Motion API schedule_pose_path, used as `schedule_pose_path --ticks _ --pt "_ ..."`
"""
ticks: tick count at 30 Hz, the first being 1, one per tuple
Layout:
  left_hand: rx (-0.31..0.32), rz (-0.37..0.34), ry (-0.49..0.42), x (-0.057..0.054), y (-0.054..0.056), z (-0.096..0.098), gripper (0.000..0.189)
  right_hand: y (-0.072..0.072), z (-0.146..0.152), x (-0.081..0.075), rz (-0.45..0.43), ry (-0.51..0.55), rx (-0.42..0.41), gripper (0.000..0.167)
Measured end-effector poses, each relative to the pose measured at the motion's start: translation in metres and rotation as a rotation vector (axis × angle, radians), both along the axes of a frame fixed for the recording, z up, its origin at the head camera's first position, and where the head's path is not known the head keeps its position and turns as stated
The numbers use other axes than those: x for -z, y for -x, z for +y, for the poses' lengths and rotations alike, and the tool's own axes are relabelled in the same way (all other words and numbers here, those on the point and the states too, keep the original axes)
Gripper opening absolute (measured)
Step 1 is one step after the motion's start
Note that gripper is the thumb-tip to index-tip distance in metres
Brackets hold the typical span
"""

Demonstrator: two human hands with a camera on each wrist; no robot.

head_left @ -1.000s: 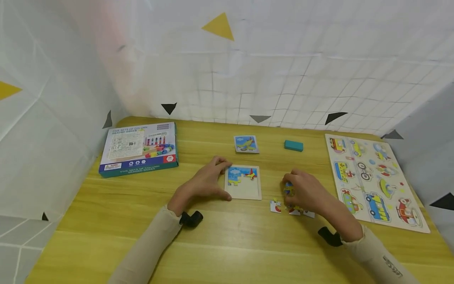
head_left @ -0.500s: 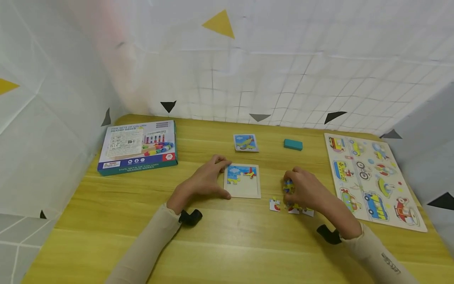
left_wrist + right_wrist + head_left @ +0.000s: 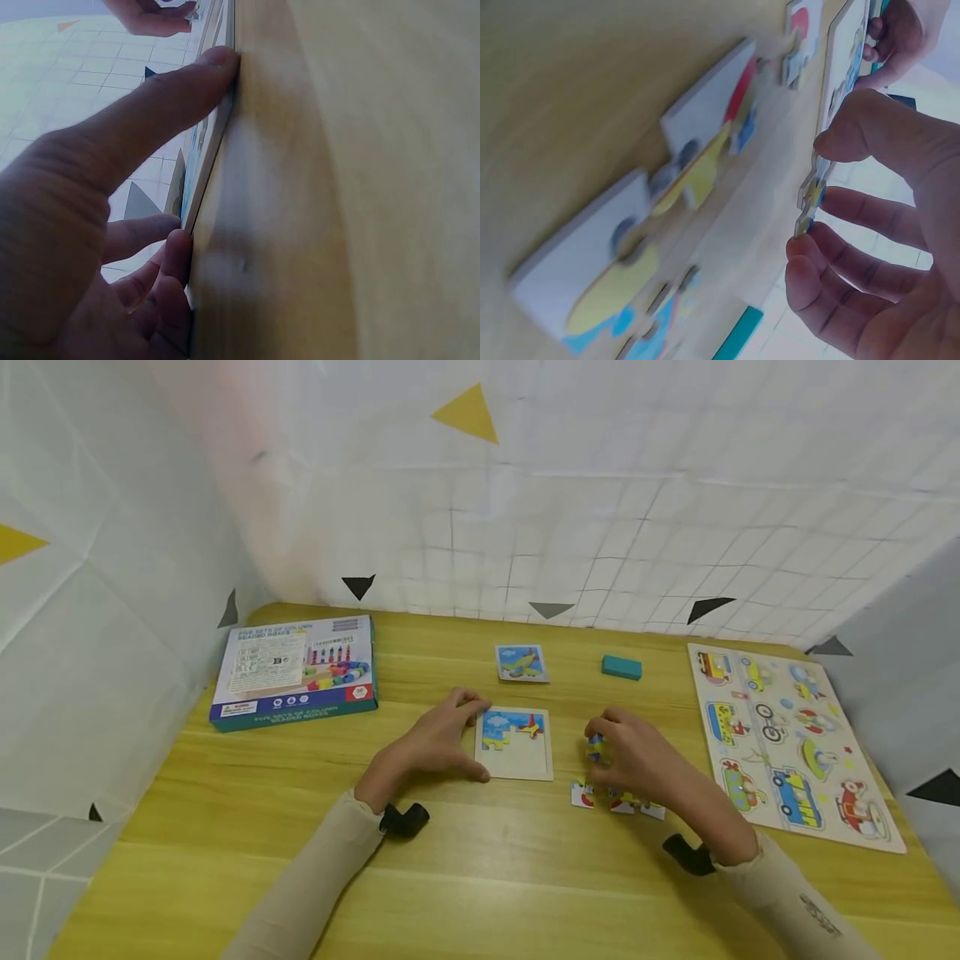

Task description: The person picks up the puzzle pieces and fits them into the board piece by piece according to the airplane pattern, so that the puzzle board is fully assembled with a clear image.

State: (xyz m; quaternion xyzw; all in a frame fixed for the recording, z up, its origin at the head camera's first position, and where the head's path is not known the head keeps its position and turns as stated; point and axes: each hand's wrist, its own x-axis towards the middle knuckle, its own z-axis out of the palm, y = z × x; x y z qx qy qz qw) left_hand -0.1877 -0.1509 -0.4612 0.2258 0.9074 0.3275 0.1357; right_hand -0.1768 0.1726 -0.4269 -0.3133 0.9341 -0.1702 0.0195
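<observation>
My left hand (image 3: 431,741) steadies a small square puzzle board (image 3: 520,766) by its left side, thumb at the near corner and fingers at the far corner. Several jigsaw pieces fill the board's upper part with blue sky and a red and yellow plane tail; bare wood shows below. To the right, my right hand (image 3: 641,762) pinches a blue and yellow puzzle piece (image 3: 810,196) between thumb and fingertips, above the table. Loose puzzle pieces (image 3: 705,105) lie under and beside this hand, partly hidden by it in the head view.
Behind the board lies a picture card (image 3: 522,663) of a yellow plane. A teal block (image 3: 621,667) sits right of it. A large wooden vehicle puzzle (image 3: 791,752) occupies the right side, and a toy box (image 3: 296,672) the back left. White sheeting (image 3: 480,527) rises behind the table.
The right hand has shifted a little left with the puzzle piece, uncovering more of the loose pieces. The left hand stays at the board.
</observation>
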Motion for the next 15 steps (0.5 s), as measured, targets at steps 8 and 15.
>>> schedule_pose_path --ticks 8,15 --pt "-0.004 -0.004 -0.003 0.001 -0.001 -0.001 0.107 0.002 -0.019 -0.003 0.016 0.034 -0.059 0.039" --pt "-0.004 -0.007 0.003 -0.001 -0.001 0.000 0.107 0.002 -0.033 -0.002 0.010 0.023 -0.073 0.040"
